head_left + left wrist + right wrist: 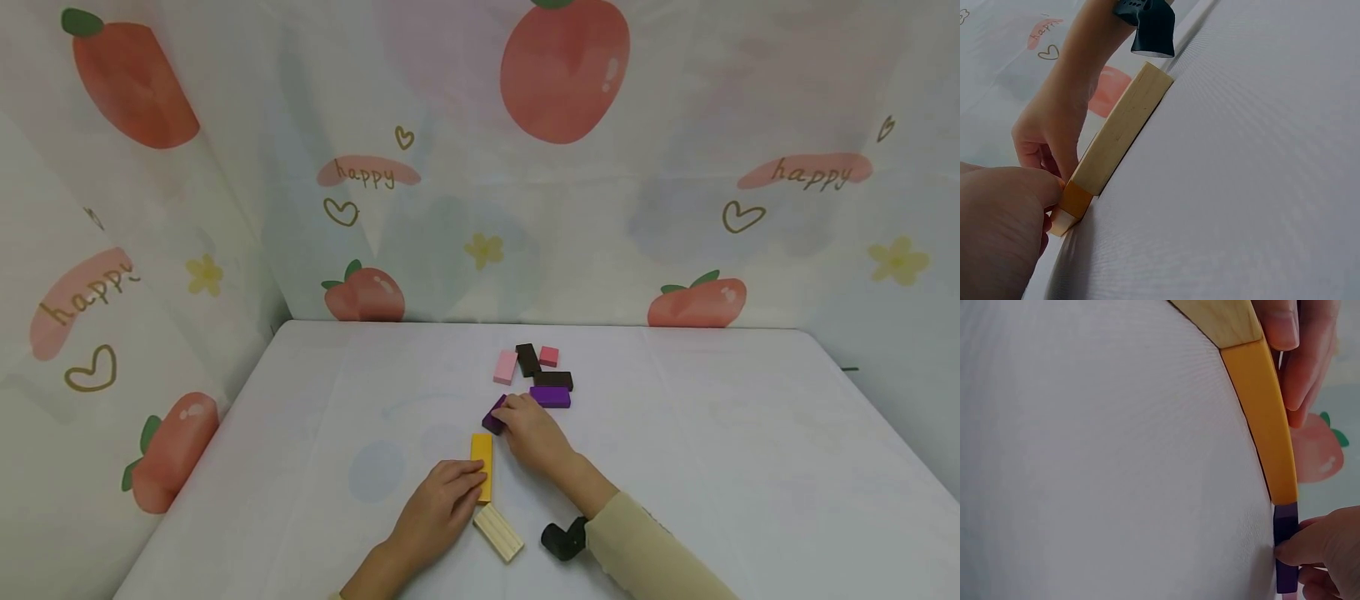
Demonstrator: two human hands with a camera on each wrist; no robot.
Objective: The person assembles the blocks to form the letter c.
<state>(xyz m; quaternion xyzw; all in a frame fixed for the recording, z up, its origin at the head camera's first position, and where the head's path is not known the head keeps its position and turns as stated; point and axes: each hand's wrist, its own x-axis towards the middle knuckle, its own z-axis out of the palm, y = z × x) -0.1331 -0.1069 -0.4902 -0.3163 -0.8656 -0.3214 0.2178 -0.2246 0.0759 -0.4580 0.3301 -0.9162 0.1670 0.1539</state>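
Observation:
My right hand (536, 429) pinches a dark purple block (493, 415) between thumb and fingers, low at the table. In the right wrist view that purple block (1286, 575) stands end to end with a yellow block (1266, 419). On the yellow block (482, 446) rest the fingers of my left hand (438, 508), reaching over it from the left. A pale wooden block (498, 533) with grooves lies slanted at the yellow block's near end. In the left wrist view the wooden block (1125, 128) stands close in front, with my right hand (1054, 131) beyond it.
Farther back lie another purple block (551, 397), two dark brown blocks (554, 380), a light pink block (506, 367) and a small red-pink block (549, 357). A black device (562, 540) is at the right wrist. Behind the white table (712, 467) hangs a printed cloth (570, 217).

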